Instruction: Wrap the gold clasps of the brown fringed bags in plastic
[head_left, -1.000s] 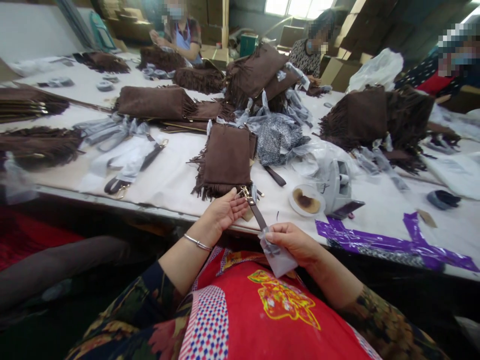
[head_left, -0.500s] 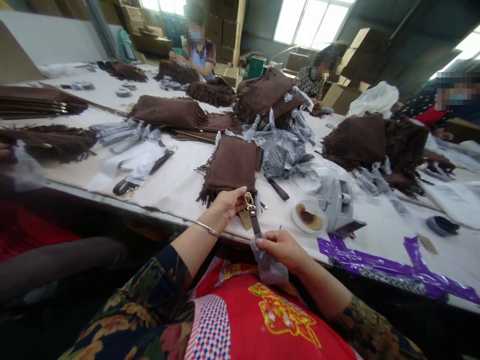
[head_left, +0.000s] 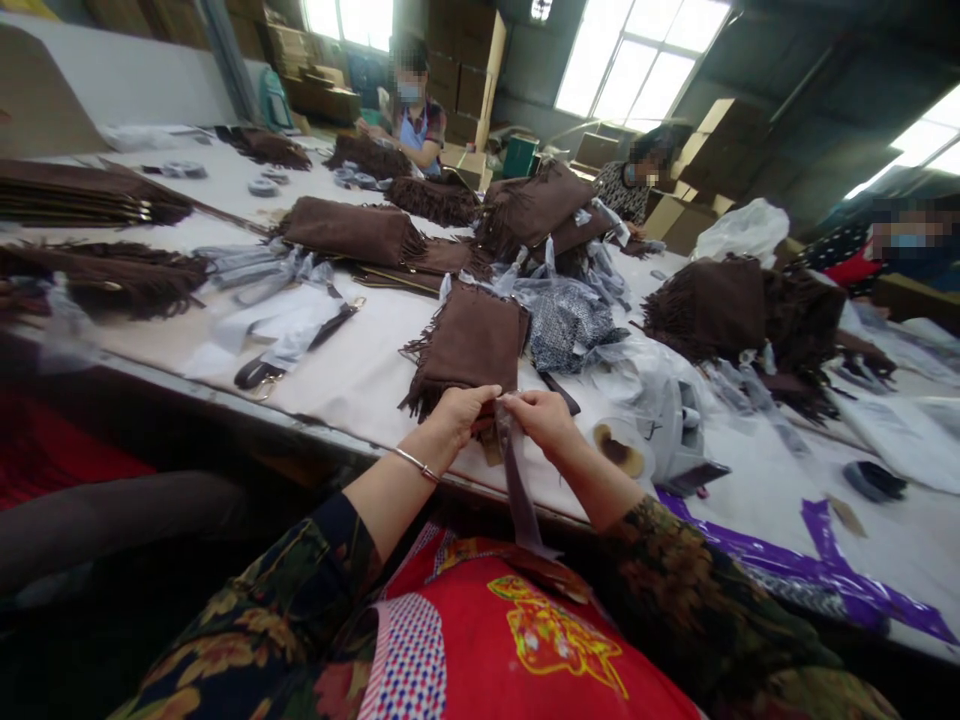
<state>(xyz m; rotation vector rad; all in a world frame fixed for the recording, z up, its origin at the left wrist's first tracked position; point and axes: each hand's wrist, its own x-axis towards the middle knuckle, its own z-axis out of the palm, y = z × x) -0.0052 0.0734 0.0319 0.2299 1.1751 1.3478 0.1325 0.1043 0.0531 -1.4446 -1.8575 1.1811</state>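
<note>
A brown fringed bag [head_left: 476,335] lies flat at the table's front edge. At its near corner my left hand [head_left: 461,412] is closed in a pinch, where the strap's metal clasp was visible earlier; the fingers now hide the clasp. My right hand [head_left: 546,418] meets it there, thumb and fingers pinching the top of a clear plastic sleeve [head_left: 517,475]. The sleeve hangs over the edge, with the dark wrist strap showing through it. Part of a tan tag [head_left: 491,449] shows below the left fingers.
A tape dispenser [head_left: 679,430] and a tape roll [head_left: 619,448] stand to the right. Purple packaging [head_left: 750,545] lies along the right edge. More fringed bags [head_left: 352,228] are piled behind, and wrapped straps [head_left: 300,340] lie to the left. Co-workers sit across the table.
My right hand has moved up to meet my left, drawing the plastic sleeve up over the strap as far as the clasp. My left hand keeps its place at the bag's corner.
</note>
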